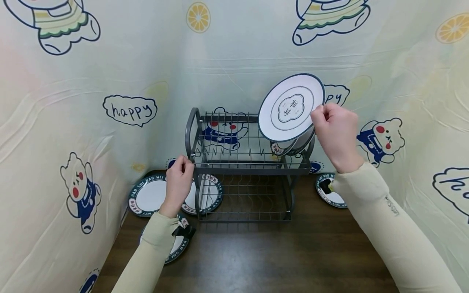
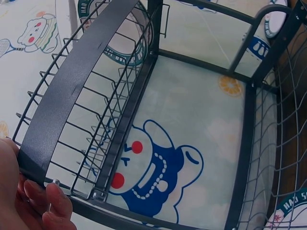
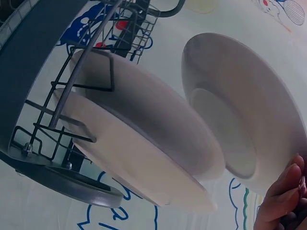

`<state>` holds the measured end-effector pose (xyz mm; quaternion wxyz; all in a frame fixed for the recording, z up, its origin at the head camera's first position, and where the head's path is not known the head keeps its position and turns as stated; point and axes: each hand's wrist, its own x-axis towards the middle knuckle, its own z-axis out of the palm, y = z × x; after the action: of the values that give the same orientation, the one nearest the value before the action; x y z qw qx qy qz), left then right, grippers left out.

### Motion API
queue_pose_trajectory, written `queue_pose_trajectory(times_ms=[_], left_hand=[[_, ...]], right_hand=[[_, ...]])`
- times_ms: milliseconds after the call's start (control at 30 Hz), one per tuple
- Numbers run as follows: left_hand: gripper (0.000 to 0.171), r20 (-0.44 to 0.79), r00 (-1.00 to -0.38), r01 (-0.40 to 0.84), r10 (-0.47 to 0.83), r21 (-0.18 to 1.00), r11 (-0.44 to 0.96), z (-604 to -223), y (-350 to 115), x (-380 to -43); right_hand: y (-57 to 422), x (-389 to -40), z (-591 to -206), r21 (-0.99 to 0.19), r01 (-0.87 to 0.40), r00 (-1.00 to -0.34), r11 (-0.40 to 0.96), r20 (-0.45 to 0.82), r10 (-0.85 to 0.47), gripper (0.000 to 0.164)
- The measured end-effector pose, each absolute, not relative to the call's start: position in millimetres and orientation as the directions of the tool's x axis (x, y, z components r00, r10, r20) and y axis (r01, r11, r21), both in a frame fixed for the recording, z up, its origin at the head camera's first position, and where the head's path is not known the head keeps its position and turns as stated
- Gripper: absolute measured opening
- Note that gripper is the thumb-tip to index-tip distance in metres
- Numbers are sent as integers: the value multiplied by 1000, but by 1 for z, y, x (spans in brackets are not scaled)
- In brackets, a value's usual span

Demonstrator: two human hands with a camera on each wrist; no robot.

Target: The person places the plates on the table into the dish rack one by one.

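My right hand (image 1: 337, 134) pinches a white plate (image 1: 291, 108) with a dark rim by its right edge, tilted above the right end of the two-tier dish rack (image 1: 249, 171). The right wrist view shows the pale underside of this held plate (image 3: 218, 110), apart from two plates (image 3: 144, 143) that stand on edge in the rack. In the head view the held plate partly hides those two. My left hand (image 1: 178, 183) grips the left end of the rack's upper tier, its fingers (image 2: 56, 199) curled at the frame corner.
On the brown table (image 1: 249, 260), one plate (image 1: 150, 197) lies at the far left, another (image 1: 210, 193) by the rack's lower left and a third (image 1: 181, 246) under my left forearm. Right of the rack lies another plate (image 1: 335, 198). A patterned cloth (image 1: 220, 49) hangs close behind the rack.
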<state>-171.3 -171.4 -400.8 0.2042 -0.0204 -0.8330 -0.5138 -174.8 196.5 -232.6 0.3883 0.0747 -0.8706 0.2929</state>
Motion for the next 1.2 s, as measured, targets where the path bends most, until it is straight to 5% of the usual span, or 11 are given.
queue_pose_trajectory(times_ms=[500, 1200], left_hand=[[20, 380, -909, 266, -170, 845, 463, -402, -172, -173], [21, 372, -912, 258, -172, 848, 463, -400, -172, -170]], right_hand=[[188, -186, -245, -154, -423, -579, 893, 804, -135, 31], [166, -199, -257, -4, -429, -570, 903, 777, -268, 28]])
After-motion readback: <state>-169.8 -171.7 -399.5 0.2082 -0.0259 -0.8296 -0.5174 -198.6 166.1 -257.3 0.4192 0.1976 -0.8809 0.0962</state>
